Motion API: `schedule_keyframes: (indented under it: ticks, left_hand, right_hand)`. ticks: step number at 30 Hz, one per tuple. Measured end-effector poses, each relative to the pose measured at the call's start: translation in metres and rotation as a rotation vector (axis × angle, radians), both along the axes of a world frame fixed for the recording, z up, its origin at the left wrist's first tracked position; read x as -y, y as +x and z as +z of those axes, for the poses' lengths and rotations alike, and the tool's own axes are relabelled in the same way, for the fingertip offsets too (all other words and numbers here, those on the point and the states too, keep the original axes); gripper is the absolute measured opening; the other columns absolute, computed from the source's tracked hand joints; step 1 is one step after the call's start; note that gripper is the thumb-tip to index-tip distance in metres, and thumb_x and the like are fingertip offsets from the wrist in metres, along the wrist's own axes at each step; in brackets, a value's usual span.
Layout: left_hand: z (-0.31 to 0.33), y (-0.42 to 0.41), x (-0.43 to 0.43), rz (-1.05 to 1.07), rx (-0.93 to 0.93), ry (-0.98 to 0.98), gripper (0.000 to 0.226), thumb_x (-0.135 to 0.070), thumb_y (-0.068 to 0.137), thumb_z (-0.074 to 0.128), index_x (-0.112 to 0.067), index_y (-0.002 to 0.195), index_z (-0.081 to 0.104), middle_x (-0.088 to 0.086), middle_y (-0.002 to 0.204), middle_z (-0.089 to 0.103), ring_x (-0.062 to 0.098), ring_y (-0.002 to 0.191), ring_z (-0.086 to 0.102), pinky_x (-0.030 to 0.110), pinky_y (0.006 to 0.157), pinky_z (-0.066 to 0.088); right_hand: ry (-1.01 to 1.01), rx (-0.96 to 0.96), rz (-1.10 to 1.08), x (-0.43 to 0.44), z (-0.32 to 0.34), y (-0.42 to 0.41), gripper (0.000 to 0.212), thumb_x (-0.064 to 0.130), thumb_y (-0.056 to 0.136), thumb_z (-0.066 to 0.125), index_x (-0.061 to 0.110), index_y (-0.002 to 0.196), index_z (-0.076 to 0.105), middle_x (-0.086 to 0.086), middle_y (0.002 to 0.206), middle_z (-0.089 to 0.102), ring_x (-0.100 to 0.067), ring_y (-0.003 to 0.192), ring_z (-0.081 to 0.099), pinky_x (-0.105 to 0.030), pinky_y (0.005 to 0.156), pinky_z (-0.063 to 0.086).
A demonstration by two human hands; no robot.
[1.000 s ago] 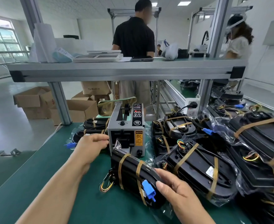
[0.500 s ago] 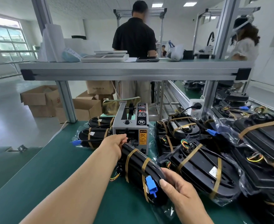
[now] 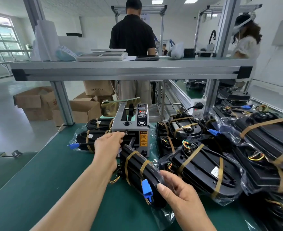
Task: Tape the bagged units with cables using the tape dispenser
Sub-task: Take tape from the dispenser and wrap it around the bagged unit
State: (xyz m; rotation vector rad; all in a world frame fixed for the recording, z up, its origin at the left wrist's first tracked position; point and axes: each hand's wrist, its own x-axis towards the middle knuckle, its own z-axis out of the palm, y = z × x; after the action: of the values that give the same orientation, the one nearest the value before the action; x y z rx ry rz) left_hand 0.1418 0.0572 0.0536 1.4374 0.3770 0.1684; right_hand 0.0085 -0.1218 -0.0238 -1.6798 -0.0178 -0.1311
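Rightward, bagged units [image 3: 202, 169] crowd the green mat [image 3: 45, 180] below a shelf [image 3: 129, 70].

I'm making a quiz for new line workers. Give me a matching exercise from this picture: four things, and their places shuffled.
1 left hand
2 right hand
3 blue connector
4 tape dispenser

A stands upright just behind the bagged unit
B at the dispenser's front slot
C grips the bagged unit's near end
D on the bagged unit, beside the right thumb

Pairs: 1-B, 2-C, 3-D, 4-A
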Motion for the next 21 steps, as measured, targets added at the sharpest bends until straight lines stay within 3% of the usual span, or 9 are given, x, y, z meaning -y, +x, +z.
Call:
schedule_keyframes:
  ticks: [2, 5, 9, 16, 21]
  left_hand:
    - [0.009, -0.033, -0.007, -0.178, 0.119, 0.156, 0.011, -0.018, 0.082, 0.073, -0.015, 0.072, 0.075, -0.008, 0.057, 0.059, 0.005, 0.053, 0.050, 0.019, 0.056, 0.044]
    - [0.012, -0.078, -0.005, -0.463, 0.165, 0.281, 0.009, -0.020, 0.080, 0.074, -0.018, 0.072, 0.077, -0.009, 0.067, 0.071, -0.002, 0.058, 0.059, 0.008, 0.057, 0.045]
    - [0.002, -0.099, 0.010, -0.557, 0.098, 0.389, 0.012, -0.022, 0.082, 0.075, -0.022, 0.070, 0.077, -0.004, 0.071, 0.074, 0.002, 0.065, 0.065, 0.010, 0.062, 0.048]
    - [-0.008, -0.097, 0.020, -0.415, 0.027, 0.405, 0.013, -0.028, 0.077, 0.079, -0.026, 0.066, 0.075, -0.004, 0.068, 0.074, 0.014, 0.070, 0.069, 0.037, 0.080, 0.058]
    - [-0.013, -0.095, 0.020, -0.374, 0.047, 0.440, 0.014, -0.029, 0.078, 0.079, -0.029, 0.065, 0.074, -0.007, 0.066, 0.073, 0.015, 0.070, 0.071, 0.041, 0.078, 0.060]
  right_hand:
    - [0.009, -0.012, 0.004, 0.000, -0.002, 0.001, 0.031, 0.019, 0.093, 0.069, 0.036, 0.118, 0.066, 0.021, 0.106, 0.074, 0.004, 0.104, 0.067, -0.012, 0.086, 0.050]
    - [0.010, -0.008, -0.010, -0.001, -0.002, 0.001, 0.031, 0.018, 0.092, 0.071, 0.034, 0.117, 0.067, 0.012, 0.102, 0.076, -0.002, 0.099, 0.069, -0.020, 0.088, 0.049]
    - [0.040, 0.010, 0.002, -0.005, -0.003, 0.000, 0.034, 0.009, 0.091, 0.070, 0.022, 0.123, 0.068, 0.002, 0.109, 0.076, -0.014, 0.108, 0.069, -0.033, 0.098, 0.051]
    - [0.012, 0.018, 0.003, -0.006, 0.000, -0.003, 0.034, 0.011, 0.091, 0.071, 0.035, 0.114, 0.065, 0.019, 0.101, 0.074, 0.003, 0.100, 0.068, -0.009, 0.081, 0.049]
    - [0.011, 0.026, 0.011, -0.006, 0.001, -0.003, 0.034, 0.011, 0.091, 0.070, 0.032, 0.117, 0.064, 0.022, 0.104, 0.074, 0.005, 0.102, 0.067, -0.008, 0.083, 0.048]
